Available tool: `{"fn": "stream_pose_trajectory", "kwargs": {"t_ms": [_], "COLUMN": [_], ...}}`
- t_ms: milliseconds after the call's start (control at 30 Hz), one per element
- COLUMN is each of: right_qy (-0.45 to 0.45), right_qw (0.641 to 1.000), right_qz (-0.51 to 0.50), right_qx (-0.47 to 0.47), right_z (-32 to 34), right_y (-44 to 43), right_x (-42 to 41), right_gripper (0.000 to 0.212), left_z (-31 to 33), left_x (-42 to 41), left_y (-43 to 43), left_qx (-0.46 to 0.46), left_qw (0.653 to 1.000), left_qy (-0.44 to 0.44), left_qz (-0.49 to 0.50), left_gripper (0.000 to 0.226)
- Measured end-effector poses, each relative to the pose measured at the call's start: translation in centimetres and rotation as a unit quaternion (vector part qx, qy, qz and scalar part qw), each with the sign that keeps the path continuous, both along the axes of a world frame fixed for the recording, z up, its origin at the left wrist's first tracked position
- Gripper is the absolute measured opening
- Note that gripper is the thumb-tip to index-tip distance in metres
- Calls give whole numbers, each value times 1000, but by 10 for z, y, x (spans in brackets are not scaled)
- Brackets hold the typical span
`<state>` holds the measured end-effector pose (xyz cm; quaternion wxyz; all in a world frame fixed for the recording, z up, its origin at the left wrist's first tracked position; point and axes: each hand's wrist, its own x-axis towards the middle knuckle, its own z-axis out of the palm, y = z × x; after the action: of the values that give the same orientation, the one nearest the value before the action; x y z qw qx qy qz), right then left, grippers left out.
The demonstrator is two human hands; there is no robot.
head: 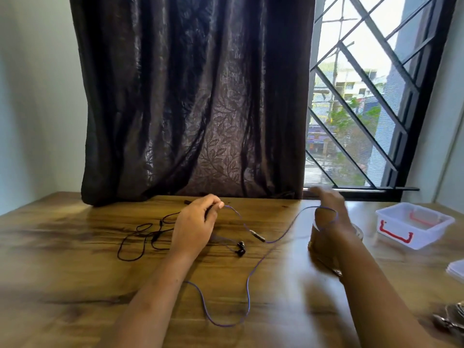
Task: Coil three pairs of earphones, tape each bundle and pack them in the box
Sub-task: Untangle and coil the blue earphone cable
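Observation:
Purple earphones trail in loose curves over the wooden table, their black earbuds lying near the middle. My left hand pinches one end of the purple cable between thumb and fingers. My right hand, blurred, has the purple cable looped around its spread fingers. Black earphones lie uncoiled on the table, left of my left hand. A clear plastic box with red clips stands at the right.
A tape roll is partly hidden behind my right wrist. The box lid lies at the right edge, with metal scissors below it. A dark curtain and a barred window back the table.

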<state>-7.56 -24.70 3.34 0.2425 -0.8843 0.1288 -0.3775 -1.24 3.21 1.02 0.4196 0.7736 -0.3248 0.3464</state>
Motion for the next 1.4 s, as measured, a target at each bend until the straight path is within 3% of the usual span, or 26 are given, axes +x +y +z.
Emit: {"fn": "stream_pose_trajectory", "kwargs": {"t_ms": [67, 133, 200, 233, 267, 400, 467, 533, 633, 667, 733, 800, 933, 1100, 1200, 1267, 1333, 1400], "right_qy": [-79, -126, -93, -50, -11, 143, 182, 162, 128, 119, 104, 67, -6, 40, 115, 117, 111, 117], "right_qw": [995, 964, 856, 812, 797, 872, 891, 903, 928, 934, 940, 949, 983, 995, 983, 968, 954, 945], "right_qz": [-10, 88, 260, 308, 344, 380, 372, 379, 348, 336, 326, 305, 160, 60, 139, 218, 272, 298], "right_qx": [65, 217, 437, 494, 497, 274, 187, 117, 29, 9, 12, 44, 93, 74, -12, -37, -51, -64], "right_z": [4, 9, 17, 19, 20, 13, 7, 1, -5, -6, -6, -7, -19, -28, -27, -25, -28, -27], "right_y": [-4, -1, 13, 19, 25, 55, 72, 88, 102, 104, 104, 93, 62, 50, 59, 72, 89, 105], "right_x": [-8, -13, -22, -26, -28, -16, -4, 5, 10, 11, 10, 13, 23, 27, 27, 29, 33, 33], "right_gripper": [43, 34, 15, 19, 22, 41, 49, 45, 19, 26, 33, 26, 25, 27, 67, 82, 73, 46], "left_z": [0, -1, -2, -2, -3, -5, -7, -8, -9, -8, -7, -6, -6, -5, -5, -6, -7, -9], "left_x": [0, -1, -2, -2, -2, -4, -5, -8, -11, -11, -8, -3, 3, 8, 4, 1, -1, 0], "left_y": [2, 2, 2, 2, 2, -4, -9, -14, -17, -17, -13, -9, -4, 5, 2, -4, -9, -11], "left_qx": [32, 43, 67, 78, 86, 113, 130, 135, 118, 109, 103, 107, 126, 80, 81, 102, 116, 120], "left_qw": [999, 996, 990, 986, 983, 976, 979, 983, 989, 991, 993, 993, 991, 997, 996, 994, 993, 993], "left_qy": [-33, -63, -97, -109, -120, -141, -131, -115, -89, -77, -57, -41, -32, -13, -3, -10, -13, -17], "left_qz": [26, 50, 81, 94, 106, 119, 87, 42, -8, -17, -16, -11, -9, 16, 30, 35, 22, 7], "left_gripper": [31, 33, 33, 32, 31, 31, 31, 31, 31, 30, 30, 31, 28, 25, 18, 17, 15, 14]}}
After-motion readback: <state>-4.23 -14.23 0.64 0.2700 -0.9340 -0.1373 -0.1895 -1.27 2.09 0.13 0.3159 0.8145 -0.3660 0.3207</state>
